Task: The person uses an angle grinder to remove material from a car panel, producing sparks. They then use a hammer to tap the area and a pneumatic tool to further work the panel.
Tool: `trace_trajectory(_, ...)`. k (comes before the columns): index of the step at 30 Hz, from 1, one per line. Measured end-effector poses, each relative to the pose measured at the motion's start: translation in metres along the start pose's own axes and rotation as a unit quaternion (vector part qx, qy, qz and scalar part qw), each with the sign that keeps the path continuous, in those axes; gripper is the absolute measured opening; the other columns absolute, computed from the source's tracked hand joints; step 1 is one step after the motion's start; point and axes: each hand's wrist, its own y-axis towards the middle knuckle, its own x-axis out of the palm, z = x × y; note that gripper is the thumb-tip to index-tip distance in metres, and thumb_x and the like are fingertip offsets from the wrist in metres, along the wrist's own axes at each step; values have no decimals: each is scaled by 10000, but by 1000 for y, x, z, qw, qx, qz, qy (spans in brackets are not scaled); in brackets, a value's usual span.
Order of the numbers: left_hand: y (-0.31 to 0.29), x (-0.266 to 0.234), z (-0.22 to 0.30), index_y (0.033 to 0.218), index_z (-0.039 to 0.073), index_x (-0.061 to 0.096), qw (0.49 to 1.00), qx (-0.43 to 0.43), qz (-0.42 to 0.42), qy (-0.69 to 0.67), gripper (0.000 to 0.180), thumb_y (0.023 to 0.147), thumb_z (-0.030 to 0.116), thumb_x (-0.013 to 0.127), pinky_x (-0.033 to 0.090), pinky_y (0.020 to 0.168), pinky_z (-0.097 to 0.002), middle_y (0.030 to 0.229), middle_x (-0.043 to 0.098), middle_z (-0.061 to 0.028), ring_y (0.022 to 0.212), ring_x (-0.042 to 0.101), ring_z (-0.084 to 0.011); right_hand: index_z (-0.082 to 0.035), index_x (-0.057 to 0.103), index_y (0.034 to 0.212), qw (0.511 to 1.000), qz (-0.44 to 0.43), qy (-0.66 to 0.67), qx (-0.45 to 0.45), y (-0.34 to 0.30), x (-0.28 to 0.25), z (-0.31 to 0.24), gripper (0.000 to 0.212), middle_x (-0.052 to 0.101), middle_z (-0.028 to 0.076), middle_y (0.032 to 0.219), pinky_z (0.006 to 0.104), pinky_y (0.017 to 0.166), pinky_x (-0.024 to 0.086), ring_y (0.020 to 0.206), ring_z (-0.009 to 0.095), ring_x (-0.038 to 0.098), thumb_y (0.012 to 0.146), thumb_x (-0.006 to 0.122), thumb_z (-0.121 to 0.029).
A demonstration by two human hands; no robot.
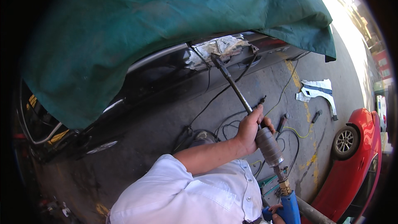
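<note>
Pulling at a dented body panel is the work in hand, and it looks to be in mid-course: the slide hammer [248, 110] is already fixed by its tip to the bare, sanded patch [219, 49] on the dark car [166, 74], so the paint has been stripped and the tool attached, while the metal there still looks crumpled and uneven, which I judge to mean the pulling and all finishing are yet to do. The left hand [250, 129] is clenched around the rod just above the grey sliding weight [269, 147]; the right hand [277, 212], low at the picture's edge, is closed on the blue handle [289, 207], though only its fingers show. The tool is a long, thin steel shaft, running slantwise from the panel down to the person's white shirt [199, 191]. A green tarp [145, 29] drapes over the car above the patch. On the concrete floor [166, 132] lie black cables [215, 120], a white body part [317, 91] and, to the right, a red car [356, 161].
</note>
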Motion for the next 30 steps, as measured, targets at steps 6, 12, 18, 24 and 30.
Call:
trace_trajectory(6, 1, 2, 0, 754, 164, 410, 1000, 3, -1, -12, 420, 1039, 409, 598, 556, 803, -438, 748, 551, -38, 751, 608, -220, -25, 606, 1141, 1000, -8, 0, 20, -4, -4, -4, 464, 651, 97, 815, 402, 763, 570, 749, 214, 659, 746, 807, -162)
trace_trajectory(12, 2, 2, 2, 753, 162, 416, 1000, 0, -5, -11, 416, 1038, 403, 600, 559, 796, -441, 747, 547, -38, 751, 609, -221, -22, 607, 1151, 999, -10, 4, 37, -4, -3, -6, 479, 652, 99, 825, 409, 777, 566, 765, 218, 659, 743, 808, -172)
trace_trajectory(18, -2, 5, 4, 751, 161, 419, 1000, 3, 4, -1, 418, 1035, 405, 605, 569, 765, -432, 752, 548, -41, 755, 610, -223, -19, 607, 1160, 999, -11, 5, 50, -5, -5, -7, 495, 652, 101, 835, 415, 792, 563, 781, 223, 660, 739, 809, -181)
trace_trajectory(24, 1, 2, 3, 748, 161, 420, 1000, 2, 8, -4, 417, 1035, 400, 606, 571, 747, -433, 758, 551, -40, 759, 609, -215, -16, 607, 1170, 998, -11, 4, 58, -8, -7, -10, 510, 653, 102, 845, 422, 806, 559, 797, 227, 661, 735, 810, -191)
trace_trajectory(30, -1, 4, 5, 800, 170, 463, 1000, 16, 17, 2, 398, 1007, 448, 658, 573, 729, -418, 754, 550, -21, 721, 622, -203, -13, 607, 1179, 998, -5, 12, 60, -13, -6, -7, 526, 653, 104, 856, 428, 820, 556, 813, 232, 661, 732, 811, -200)
